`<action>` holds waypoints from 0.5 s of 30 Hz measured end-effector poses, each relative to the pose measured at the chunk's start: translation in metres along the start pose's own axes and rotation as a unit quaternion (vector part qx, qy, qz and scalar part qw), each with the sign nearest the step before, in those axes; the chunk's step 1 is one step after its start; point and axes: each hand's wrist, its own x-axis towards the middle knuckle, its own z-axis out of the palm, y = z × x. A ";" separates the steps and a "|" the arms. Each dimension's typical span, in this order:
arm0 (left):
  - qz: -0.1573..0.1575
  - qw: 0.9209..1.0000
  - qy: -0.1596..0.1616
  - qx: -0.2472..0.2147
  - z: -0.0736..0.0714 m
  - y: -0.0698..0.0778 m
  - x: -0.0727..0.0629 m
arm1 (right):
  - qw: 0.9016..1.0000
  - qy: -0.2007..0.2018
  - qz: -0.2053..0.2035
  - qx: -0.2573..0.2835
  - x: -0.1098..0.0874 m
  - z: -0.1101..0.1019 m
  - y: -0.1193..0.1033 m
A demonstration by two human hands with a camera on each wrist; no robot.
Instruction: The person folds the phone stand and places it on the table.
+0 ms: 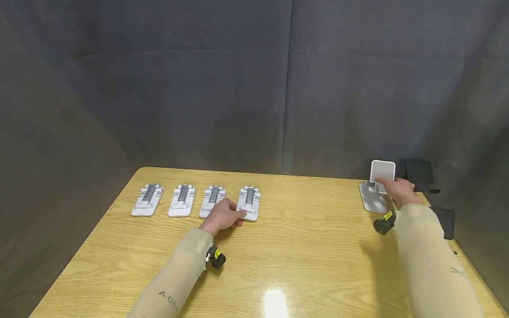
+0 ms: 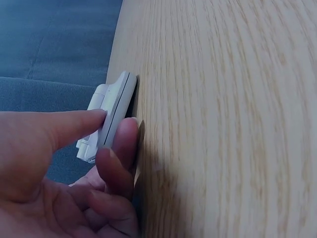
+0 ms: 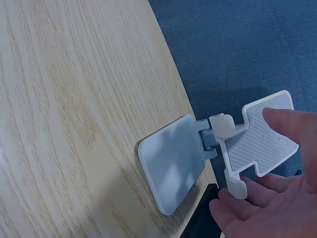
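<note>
At the right end of the table a white phone stand (image 1: 383, 170) stands unfolded, its base flat on the wood. My right hand (image 1: 399, 191) holds its raised upper plate, the thumb on the textured face (image 3: 262, 136) in the right wrist view and the fingers behind. Left of centre, my left hand (image 1: 224, 215) pinches the near edge of a folded white phone stand (image 1: 249, 197), thumb on top and fingers under it. In the left wrist view this folded stand (image 2: 116, 106) tilts slightly off the table. Three more folded stands (image 1: 147, 200) lie in a row to its left.
Dark flat objects, one at the back right corner (image 1: 419, 171) and one along the right edge (image 1: 445, 222), lie beyond my right arm. Grey curtains (image 1: 222, 88) hang behind the wooden table (image 1: 310, 247) and at both sides.
</note>
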 end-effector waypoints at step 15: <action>0.009 0.999 0.008 0.035 -0.002 0.000 -0.001 | 0.999 0.040 -0.028 -0.013 -0.004 0.007 -0.001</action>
